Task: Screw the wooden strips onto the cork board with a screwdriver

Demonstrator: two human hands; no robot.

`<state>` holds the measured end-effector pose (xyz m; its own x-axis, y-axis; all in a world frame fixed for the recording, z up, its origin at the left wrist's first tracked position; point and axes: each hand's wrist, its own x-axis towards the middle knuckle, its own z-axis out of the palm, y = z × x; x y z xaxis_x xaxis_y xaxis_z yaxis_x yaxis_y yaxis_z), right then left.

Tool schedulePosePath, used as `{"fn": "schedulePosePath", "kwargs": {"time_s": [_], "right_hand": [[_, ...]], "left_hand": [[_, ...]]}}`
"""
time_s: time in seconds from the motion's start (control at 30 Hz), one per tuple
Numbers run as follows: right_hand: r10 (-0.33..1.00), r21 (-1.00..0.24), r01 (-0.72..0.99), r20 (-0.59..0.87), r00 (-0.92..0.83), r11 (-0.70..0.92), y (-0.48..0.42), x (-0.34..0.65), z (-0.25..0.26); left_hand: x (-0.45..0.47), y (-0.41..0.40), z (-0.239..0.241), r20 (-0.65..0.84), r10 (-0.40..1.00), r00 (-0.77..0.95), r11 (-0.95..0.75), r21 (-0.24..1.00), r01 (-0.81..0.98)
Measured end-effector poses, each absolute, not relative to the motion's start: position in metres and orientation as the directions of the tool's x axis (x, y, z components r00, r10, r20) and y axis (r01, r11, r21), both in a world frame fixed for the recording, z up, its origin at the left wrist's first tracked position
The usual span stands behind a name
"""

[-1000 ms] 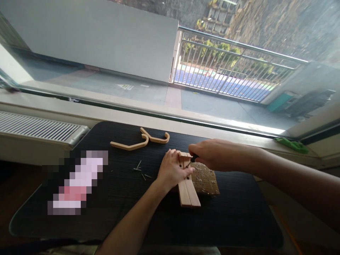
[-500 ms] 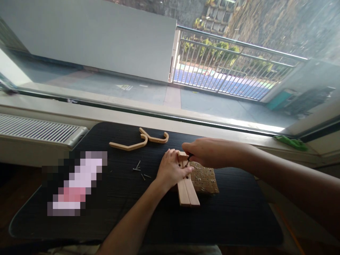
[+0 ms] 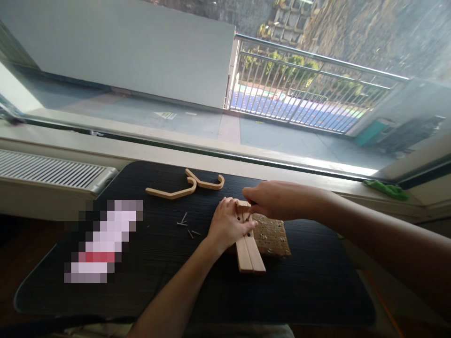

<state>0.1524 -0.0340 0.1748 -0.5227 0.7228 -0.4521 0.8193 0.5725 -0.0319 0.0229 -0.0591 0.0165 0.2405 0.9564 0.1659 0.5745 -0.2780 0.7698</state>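
Two pale wooden pieces point(image 3: 249, 258) lie side by side, with dark holes along their upper part. My left hand point(image 3: 227, 223) is closed around them from the left, its thumb across the top near the holes. Above the far end, my right hand point(image 3: 269, 202) closes round a small dark screwdriver point(image 3: 250, 212), mostly hidden by the fingers. Its tip points down at one of the holes; whether a screw sits there I cannot tell. Under and to the right of the wood is a brown, bumpy block point(image 3: 272, 237). Several loose screws point(image 3: 183, 222) lie left of my left hand.
Two curved wooden hooks point(image 3: 172, 194) rest toward the back of the black table point(image 3: 299, 295). A blurred pinkish item point(image 3: 109, 239) lies on the left. Beyond the table are a radiator point(image 3: 52, 171), a window sill and a green cloth point(image 3: 385, 189).
My right hand has turned slightly over the wood, so the screwdriver's dark handle shows less. My left hand and the wooden pieces keep their place.
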Motion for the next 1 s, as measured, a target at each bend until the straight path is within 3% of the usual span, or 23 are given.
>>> {"fn": "schedulePosePath", "kwargs": {"time_s": [0.5,0.8,0.9,1.0], "right_hand": [[0.735,0.053,0.831,-0.502,-0.457,0.553,-0.03,0.149,0.174],[0.813,0.112,0.859,-0.404,-0.42,0.499,-0.041,0.149,0.168],[0.831,-0.061,0.876,-0.292,-0.474,0.478,-0.048,0.155,0.162],[0.837,-0.437,0.809,-0.193,-0.511,0.393,-0.052,0.164,0.147]], "left_hand": [[0.023,-0.06,0.017,0.163,0.959,0.232,-0.275,0.732,0.623],[0.023,-0.06,0.017,0.154,0.96,0.232,-0.267,0.751,0.605],[0.023,-0.06,0.015,0.167,0.956,0.241,-0.282,0.75,0.598],[0.023,-0.059,0.014,0.184,0.95,0.252,-0.302,0.742,0.598]]}}
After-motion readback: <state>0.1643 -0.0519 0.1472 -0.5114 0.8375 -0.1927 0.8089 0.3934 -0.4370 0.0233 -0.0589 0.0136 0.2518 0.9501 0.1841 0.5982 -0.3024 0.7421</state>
